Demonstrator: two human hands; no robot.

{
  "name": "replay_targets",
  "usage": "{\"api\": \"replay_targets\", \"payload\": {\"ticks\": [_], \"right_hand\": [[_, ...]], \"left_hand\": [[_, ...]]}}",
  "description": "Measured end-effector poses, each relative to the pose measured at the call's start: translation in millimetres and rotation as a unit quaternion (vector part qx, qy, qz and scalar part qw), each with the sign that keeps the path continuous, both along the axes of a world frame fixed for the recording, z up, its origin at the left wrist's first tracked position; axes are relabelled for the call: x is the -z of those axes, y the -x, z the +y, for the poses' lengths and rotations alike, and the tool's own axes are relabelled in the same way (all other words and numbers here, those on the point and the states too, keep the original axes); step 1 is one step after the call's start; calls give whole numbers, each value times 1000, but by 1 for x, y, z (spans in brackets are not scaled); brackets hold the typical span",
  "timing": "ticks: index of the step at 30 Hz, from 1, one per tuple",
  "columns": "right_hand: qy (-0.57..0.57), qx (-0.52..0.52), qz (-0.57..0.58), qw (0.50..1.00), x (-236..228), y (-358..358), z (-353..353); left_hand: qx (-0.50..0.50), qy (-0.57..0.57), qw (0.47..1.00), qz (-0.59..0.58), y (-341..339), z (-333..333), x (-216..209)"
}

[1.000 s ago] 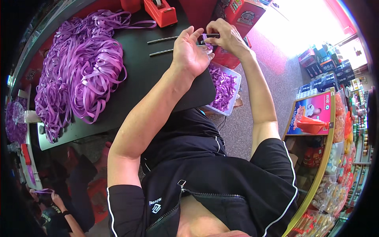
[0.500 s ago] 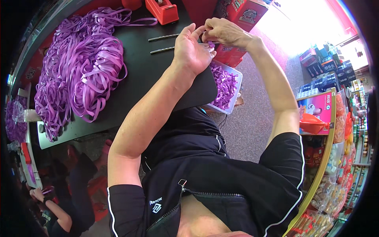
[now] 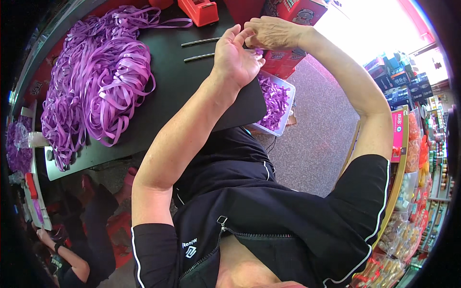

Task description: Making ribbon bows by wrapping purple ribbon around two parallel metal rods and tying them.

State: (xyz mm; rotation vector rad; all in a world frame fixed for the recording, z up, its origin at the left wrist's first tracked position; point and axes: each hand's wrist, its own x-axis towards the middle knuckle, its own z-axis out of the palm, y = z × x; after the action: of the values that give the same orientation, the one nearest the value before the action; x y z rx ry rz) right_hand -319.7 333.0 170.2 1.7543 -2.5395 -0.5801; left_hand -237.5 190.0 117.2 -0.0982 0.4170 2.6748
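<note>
Both my hands meet above the far right side of a dark tabletop (image 3: 177,96). My left hand (image 3: 236,61) is turned palm up, its fingers curled around a small piece of purple ribbon (image 3: 259,51). Against its fingertips, my right hand (image 3: 273,33) is closed in a pinch; what its fingers grip is hidden. Two twisted metal rods, an upper rod (image 3: 199,42) and a lower rod (image 3: 199,57), stick out to the left from behind my left hand. A big tangled heap of purple ribbon (image 3: 115,72) covers the table's left side.
Below my hands, beside the table's right edge, stands a clear plastic bin (image 3: 290,103) of short purple ribbon pieces (image 3: 272,103). A red tape dispenser (image 3: 200,12) sits at the back, near red boxes (image 3: 300,12). Packed shelves (image 3: 408,206) line the right. Another person's arm (image 3: 69,259) shows lower left.
My right elbow has swung outward to the right, and my right hand has risen slightly. Less of the purple ribbon piece shows between my hands. My left hand has hardly moved.
</note>
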Motion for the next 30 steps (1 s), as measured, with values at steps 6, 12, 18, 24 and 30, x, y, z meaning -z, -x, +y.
{"api": "replay_targets", "payload": {"ticks": [6, 12, 18, 24, 30], "right_hand": [[290, 36, -128, 948, 23, -1, 32], [642, 293, -291, 646, 89, -15, 82], [573, 362, -657, 329, 98, -26, 60], [552, 368, -648, 373, 84, -24, 39], [558, 418, -585, 413, 93, -12, 38]], "left_hand": [[4, -2, 1000, -6, -3, 0, -3], [24, 16, 1000, 0, -3, 2, -5], [25, 5, 1000, 8, -4, -6, -3], [31, -13, 999, 33, -5, -5, -2], [25, -11, 1000, 10, -3, -3, -2]]}}
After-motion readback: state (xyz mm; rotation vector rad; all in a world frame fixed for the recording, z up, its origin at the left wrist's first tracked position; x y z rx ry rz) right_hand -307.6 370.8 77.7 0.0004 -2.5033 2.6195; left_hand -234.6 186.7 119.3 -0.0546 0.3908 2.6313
